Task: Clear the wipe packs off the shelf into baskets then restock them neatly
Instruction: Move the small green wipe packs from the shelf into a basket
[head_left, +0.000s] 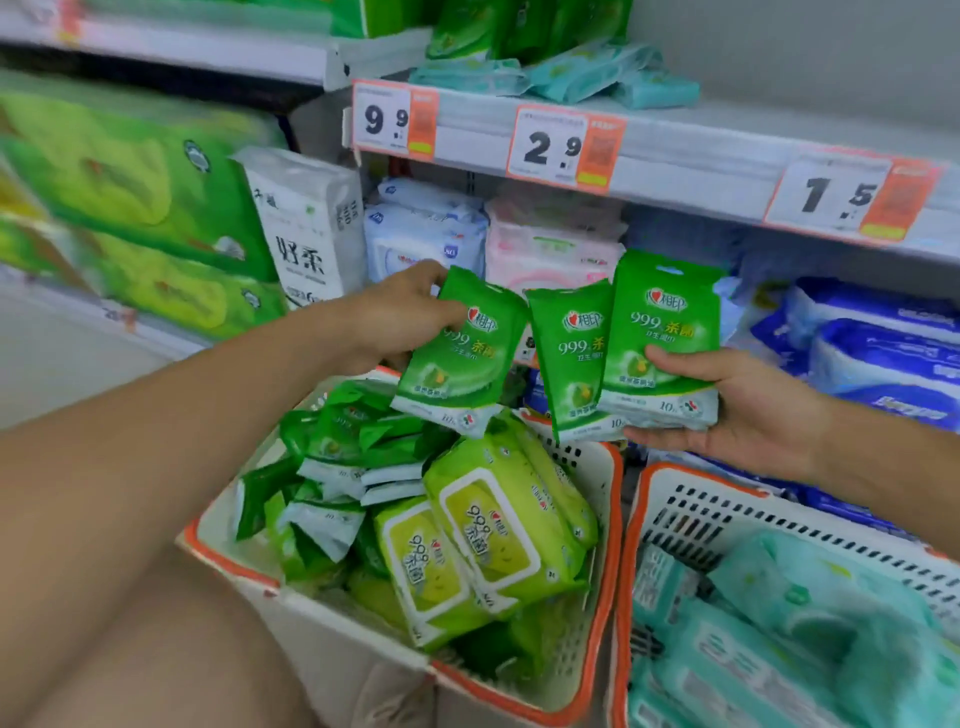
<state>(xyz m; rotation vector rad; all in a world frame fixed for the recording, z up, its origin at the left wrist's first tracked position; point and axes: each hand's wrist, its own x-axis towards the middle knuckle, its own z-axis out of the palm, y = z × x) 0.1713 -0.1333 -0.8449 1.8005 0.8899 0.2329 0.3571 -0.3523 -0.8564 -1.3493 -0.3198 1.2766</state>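
Our left hand (400, 317) pinches one glossy green wipe pack (460, 353) above the orange-rimmed basket (613, 519), while our right hand (737, 405) grips two matching packs (639, 348) upright.

**What the frame hides or blurs**

The teal packs (769, 639) at lower right are smeared by blur, and the right basket (670, 499) runs off the bottom and right edges. Green bulk packs (119, 171) at upper left are blurred, their print unreadable. Fine text on the 3 price tags (566, 148) is too small to read. Both forearms are cut off by the frame edges.
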